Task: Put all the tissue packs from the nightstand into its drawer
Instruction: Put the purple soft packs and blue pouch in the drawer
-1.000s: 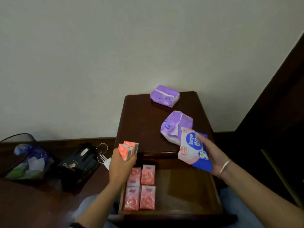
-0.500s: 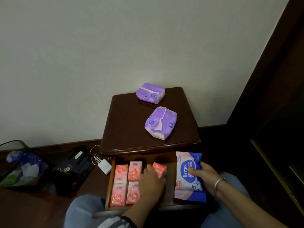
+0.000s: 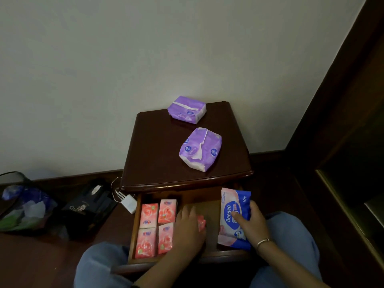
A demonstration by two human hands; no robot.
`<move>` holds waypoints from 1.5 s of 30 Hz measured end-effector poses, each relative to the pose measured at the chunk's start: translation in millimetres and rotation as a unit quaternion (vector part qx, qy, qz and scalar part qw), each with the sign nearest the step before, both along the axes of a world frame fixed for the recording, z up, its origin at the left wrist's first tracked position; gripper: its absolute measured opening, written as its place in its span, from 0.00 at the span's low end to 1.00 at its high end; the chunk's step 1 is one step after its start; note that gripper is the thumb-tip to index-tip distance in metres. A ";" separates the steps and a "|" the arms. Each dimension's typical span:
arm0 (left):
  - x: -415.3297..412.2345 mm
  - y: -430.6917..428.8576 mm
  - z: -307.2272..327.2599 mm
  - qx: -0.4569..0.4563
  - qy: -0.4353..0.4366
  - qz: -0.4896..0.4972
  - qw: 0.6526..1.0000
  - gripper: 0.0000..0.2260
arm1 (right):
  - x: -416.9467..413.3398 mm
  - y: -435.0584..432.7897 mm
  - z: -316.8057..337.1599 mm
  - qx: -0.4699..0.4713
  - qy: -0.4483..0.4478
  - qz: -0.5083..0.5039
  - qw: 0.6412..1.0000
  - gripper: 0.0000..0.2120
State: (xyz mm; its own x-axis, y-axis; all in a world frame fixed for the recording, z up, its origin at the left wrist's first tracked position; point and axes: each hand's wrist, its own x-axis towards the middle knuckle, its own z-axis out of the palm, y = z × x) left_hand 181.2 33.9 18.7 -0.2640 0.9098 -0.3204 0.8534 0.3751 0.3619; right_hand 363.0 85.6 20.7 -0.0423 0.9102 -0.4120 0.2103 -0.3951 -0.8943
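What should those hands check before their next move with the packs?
1. Drawer open: ok.
2. Blue pack inside the drawer walls: ok.
3. Right hand free: not ok, it grips the blue pack.
4. Left hand free: cannot tell, it covers a pink pack.
5. Nightstand top emptied: not ok, the back purple pack and front purple pack lie on it.
6. Room in the drawer for both purple packs: cannot tell, the hands hide the middle.
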 end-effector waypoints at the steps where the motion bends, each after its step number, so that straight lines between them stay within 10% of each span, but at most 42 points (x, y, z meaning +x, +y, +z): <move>1: -3.1 6.5 2.3 0.003 0.017 -0.056 0.998 0.27 | 0.4 -2.4 -2.0 0.010 -0.005 -0.004 1.000 0.14; 6: -23.7 31.5 7.0 -0.137 0.077 -0.267 0.951 0.20 | -4.3 -13.6 -9.7 0.049 -0.051 -0.003 0.998 0.17; 12: -55.0 23.0 3.1 -0.096 0.157 -0.361 0.914 0.19 | -5.3 -14.8 -15.5 0.075 -0.095 -0.010 0.993 0.19; 36: -82.7 -4.1 -1.2 0.097 0.111 -0.059 0.987 0.15 | -10.2 -16.2 -23.5 0.109 -0.172 0.035 0.978 0.21; 45: -56.6 -10.7 -13.3 -0.044 0.101 -0.323 0.940 0.19 | -10.4 -14.9 -26.4 0.109 -0.192 0.044 0.974 0.22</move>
State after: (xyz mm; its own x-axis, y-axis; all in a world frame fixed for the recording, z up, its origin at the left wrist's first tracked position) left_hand 124.6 23.2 5.4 0.2711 0.8734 -0.4045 0.9613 -0.2241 0.1604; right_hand 352.5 70.7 -5.7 -0.0046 0.9776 -0.2106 0.5705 -0.1704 -0.8034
